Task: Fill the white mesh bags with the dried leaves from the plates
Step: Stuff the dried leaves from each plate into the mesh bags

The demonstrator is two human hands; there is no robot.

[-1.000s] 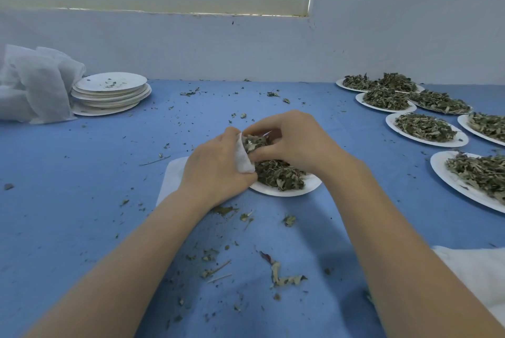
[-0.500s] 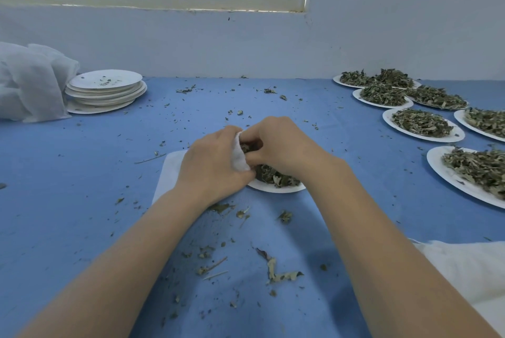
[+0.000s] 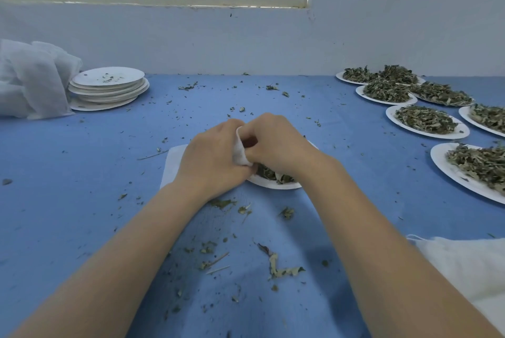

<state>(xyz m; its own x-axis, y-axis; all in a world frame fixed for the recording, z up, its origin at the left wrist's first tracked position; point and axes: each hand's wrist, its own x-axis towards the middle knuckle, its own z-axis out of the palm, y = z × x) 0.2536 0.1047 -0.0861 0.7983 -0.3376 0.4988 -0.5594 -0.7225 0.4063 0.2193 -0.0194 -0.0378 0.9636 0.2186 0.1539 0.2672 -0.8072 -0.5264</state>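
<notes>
Far left on the blue worktop (image 3: 82, 201) sits a heap of white mesh bags (image 3: 32, 80), beside a stack of emptied plates (image 3: 109, 88). At centre, the left hand (image 3: 210, 162) grips the mouth of a white mesh bag (image 3: 240, 150), fingers curled round its edge; the rest of the bag lies flat to the left under that hand. Just right of it, the right hand (image 3: 276, 143) bunches over the dried leaves (image 3: 270, 175) on a plate (image 3: 276, 186), fingers curled, probably pinching leaves, though the view hides them. The bag's opening faces right, touching the feeding hand. Further right wait full plates (image 3: 426, 121), well apart.
</notes>
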